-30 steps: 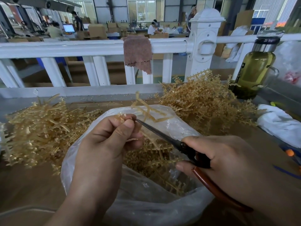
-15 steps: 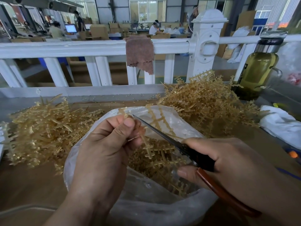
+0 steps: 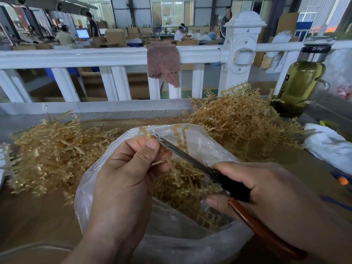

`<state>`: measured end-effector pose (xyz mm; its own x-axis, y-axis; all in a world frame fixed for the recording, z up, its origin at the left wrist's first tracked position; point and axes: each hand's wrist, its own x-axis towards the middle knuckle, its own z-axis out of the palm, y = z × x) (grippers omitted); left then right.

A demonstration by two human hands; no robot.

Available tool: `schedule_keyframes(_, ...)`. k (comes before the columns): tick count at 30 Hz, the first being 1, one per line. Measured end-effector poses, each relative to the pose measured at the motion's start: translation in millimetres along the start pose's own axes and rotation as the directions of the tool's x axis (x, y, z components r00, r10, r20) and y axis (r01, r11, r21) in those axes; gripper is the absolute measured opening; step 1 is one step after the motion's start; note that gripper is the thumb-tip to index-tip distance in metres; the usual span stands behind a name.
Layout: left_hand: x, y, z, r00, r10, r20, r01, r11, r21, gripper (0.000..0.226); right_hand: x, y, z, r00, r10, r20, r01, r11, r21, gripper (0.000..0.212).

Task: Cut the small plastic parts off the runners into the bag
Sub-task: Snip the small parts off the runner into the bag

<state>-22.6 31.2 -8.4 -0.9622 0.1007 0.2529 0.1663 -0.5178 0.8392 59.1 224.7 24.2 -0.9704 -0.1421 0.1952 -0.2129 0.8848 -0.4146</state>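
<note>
My left hand (image 3: 125,174) pinches a thin tan plastic runner (image 3: 172,166) between thumb and fingers above the mouth of a clear plastic bag (image 3: 171,237). Its upper end (image 3: 144,131) sticks out above my thumb. My right hand (image 3: 270,197) grips red-handled scissors (image 3: 192,159); their blade tips sit right at the runner beside my left thumb. Whether the blades are parted is not plain. Cut tan parts and runner pieces (image 3: 182,189) lie inside the bag.
Two heaps of tan runners flank the bag: one on the left (image 3: 49,153), one on the right (image 3: 242,122). A white railing (image 3: 95,58) with a brown cloth (image 3: 163,63) borders the far side. A green glass bottle (image 3: 299,84) and a white rag (image 3: 327,147) stand right.
The scissor tips have slid up and left along the runner to my left thumb. The long loose runner end that curved over the bag now hangs down into it.
</note>
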Motion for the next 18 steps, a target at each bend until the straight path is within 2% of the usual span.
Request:
schedule_keyframes(6, -1.3, 0.6, 1.8, 1.0, 0.008, -0.01, -0.008, 1.0, 0.005, 0.015, -0.4, -1.1, 0.7, 0.999, -0.001, -0.036, 0.0, 1.0, -0.029, 0.053)
schedule_keyframes(18, -1.3, 2.7, 5.3, 1.0, -0.011, -0.002, 0.011, 1.0, 0.003, 0.012, 0.5, -1.3, 1.5, 0.997, 0.013, -0.071, -0.016, 0.999, -0.038, 0.052)
